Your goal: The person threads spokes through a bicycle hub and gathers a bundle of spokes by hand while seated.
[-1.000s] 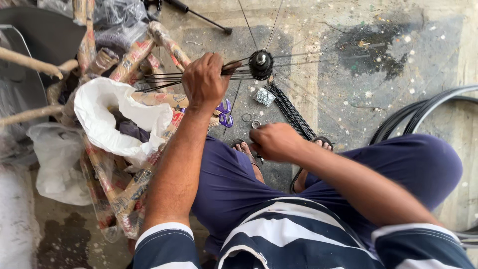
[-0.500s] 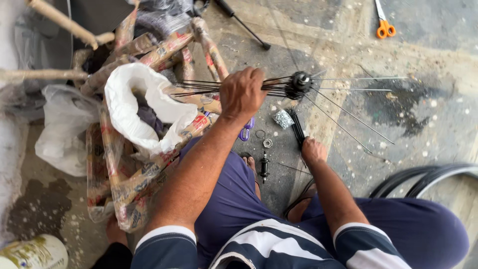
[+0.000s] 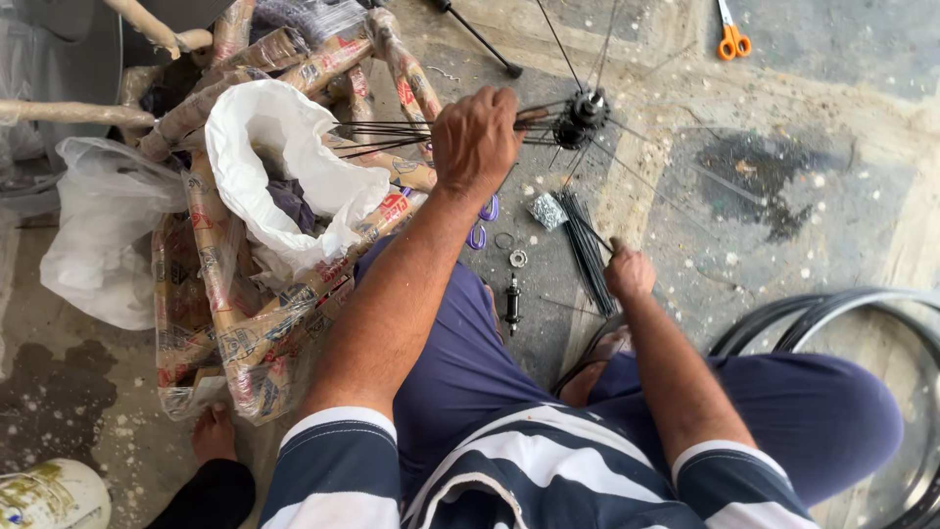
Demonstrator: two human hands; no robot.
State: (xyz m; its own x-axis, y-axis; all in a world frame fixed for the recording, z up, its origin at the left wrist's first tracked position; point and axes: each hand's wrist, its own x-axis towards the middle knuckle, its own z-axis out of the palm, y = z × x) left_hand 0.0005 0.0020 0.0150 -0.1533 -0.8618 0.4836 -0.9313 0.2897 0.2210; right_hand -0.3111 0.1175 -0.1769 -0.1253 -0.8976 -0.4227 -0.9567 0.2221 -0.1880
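My left hand (image 3: 477, 139) is raised over the floor and grips a black wheel hub (image 3: 582, 116) by a bunch of thin spokes that fan out from it. Loose ends of these spokes stick out leftward past my fist. My right hand (image 3: 629, 271) is down on the concrete, fingers closed on the near end of a bundle of black spokes (image 3: 585, 247) lying there. Beside the bundle lie a small silvery packet (image 3: 548, 211), a washer (image 3: 518, 259), a black axle (image 3: 512, 302) and purple-handled scissors (image 3: 483, 223).
A tape-wrapped frame (image 3: 257, 304) holding a white plastic bag (image 3: 279, 167) stands at my left. Black wheel rims (image 3: 832, 313) lie at the right. Orange scissors (image 3: 730, 37) rest at the far top. A paint can (image 3: 51, 495) and another person's bare foot (image 3: 212, 433) are at the bottom left.
The view has shifted right and the hub now sits higher in it. My right hand has settled on the spoke bundle on the floor. My left hand still holds the hub's spokes.
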